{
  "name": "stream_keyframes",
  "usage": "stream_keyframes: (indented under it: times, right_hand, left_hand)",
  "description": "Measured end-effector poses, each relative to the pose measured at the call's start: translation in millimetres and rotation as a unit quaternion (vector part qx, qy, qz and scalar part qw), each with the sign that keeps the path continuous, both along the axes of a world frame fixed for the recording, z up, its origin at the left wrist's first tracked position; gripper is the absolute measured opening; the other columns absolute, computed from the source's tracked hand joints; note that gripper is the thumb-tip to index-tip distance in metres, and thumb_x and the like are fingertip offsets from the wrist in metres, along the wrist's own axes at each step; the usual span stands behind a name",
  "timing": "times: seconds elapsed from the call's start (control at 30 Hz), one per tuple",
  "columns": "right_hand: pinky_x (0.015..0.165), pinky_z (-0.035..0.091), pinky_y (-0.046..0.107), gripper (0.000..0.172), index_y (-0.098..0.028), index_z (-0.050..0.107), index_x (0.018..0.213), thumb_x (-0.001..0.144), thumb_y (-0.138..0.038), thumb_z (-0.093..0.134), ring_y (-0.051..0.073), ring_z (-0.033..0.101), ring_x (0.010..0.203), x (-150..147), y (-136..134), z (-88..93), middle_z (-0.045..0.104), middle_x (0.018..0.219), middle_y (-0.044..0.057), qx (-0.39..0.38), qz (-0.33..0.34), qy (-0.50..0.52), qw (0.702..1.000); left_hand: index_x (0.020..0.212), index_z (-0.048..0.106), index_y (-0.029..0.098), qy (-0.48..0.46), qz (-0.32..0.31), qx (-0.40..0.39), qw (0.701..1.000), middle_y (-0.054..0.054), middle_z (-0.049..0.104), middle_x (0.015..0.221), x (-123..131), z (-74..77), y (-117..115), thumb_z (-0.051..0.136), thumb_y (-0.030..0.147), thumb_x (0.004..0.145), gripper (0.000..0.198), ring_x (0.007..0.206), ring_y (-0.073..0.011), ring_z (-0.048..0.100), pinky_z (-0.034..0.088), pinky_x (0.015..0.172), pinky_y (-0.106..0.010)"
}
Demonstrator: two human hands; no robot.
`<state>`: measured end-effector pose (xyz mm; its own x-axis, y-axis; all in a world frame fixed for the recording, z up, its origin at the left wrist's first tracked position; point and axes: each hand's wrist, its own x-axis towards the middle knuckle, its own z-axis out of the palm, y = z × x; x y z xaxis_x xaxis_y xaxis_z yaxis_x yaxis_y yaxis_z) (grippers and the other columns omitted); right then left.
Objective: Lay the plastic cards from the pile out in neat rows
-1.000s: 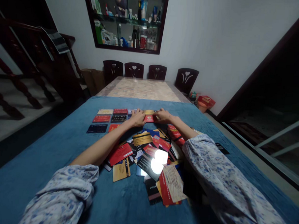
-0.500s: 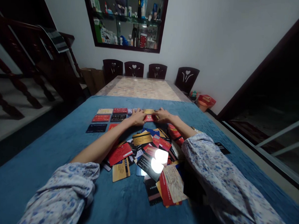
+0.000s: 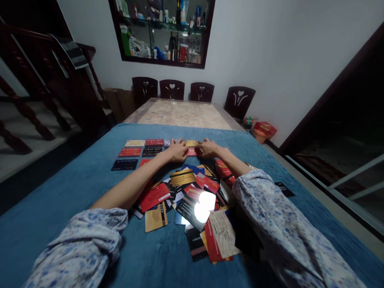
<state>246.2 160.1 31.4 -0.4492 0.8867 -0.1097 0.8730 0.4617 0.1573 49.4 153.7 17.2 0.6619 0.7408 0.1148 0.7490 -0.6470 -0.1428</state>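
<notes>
A red card (image 3: 192, 151) lies between my two hands on the blue cloth, just below a gold card (image 3: 191, 143). My left hand (image 3: 178, 150) has its curled fingers on the red card's left edge, and my right hand (image 3: 208, 149) pinches its right edge. Left of my left hand, cards lie in rows, among them a red card with white print (image 3: 154, 142), a black card (image 3: 152, 151) and a dark blue card (image 3: 124, 165). Nearer to me, a loose heap of cards overlaps, with a gold striped card (image 3: 182, 176) on top.
Blue cloth (image 3: 64, 223) covers the near part of the table. A single black card (image 3: 284, 189) lies beyond my right sleeve. Several dark chairs (image 3: 171, 89) stand at the far end, under a wall cabinet (image 3: 163, 32). A stair railing (image 3: 32, 90) runs on the left.
</notes>
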Motion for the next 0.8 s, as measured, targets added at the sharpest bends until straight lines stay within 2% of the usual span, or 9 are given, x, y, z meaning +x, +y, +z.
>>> stream_keyframes:
  times: [0.33,0.57,0.8]
  right_hand:
    - [0.089,0.042,0.04,0.048,-0.023,0.063,0.132,0.087,-0.038,0.055,0.034,0.048,0.122,6,-6,4.7,0.06,0.135,0.012,0.016,0.012,0.02,1.0]
    - [0.085,0.039,0.037,0.043,-0.021,0.067,0.128,0.088,-0.032,0.058,0.031,0.049,0.116,8,-28,4.9,0.064,0.13,0.013,0.05,0.047,0.059,0.996]
    - [0.092,0.036,0.039,0.037,-0.022,0.07,0.122,0.086,-0.028,0.062,0.03,0.045,0.119,7,-51,1.0,0.068,0.123,0.01,0.072,0.096,0.121,0.985]
  left_hand:
    - [0.112,0.066,0.016,-0.018,-0.019,0.02,0.999,-0.018,0.06,0.124,-6,6.7,-13,0.045,0.026,0.092,0.031,0.12,-0.0353,0.045,0.036,0.095,-0.055]
    - [0.116,0.066,0.019,-0.058,-0.02,0.015,0.998,-0.016,0.058,0.129,-19,7.8,-29,0.045,0.021,0.091,0.032,0.124,-0.0353,0.042,0.032,0.097,-0.056]
    - [0.116,0.067,0.022,-0.075,-0.015,0.01,0.997,-0.013,0.06,0.128,-33,8.0,-57,0.051,0.023,0.09,0.031,0.125,-0.0332,0.041,0.029,0.099,-0.055]
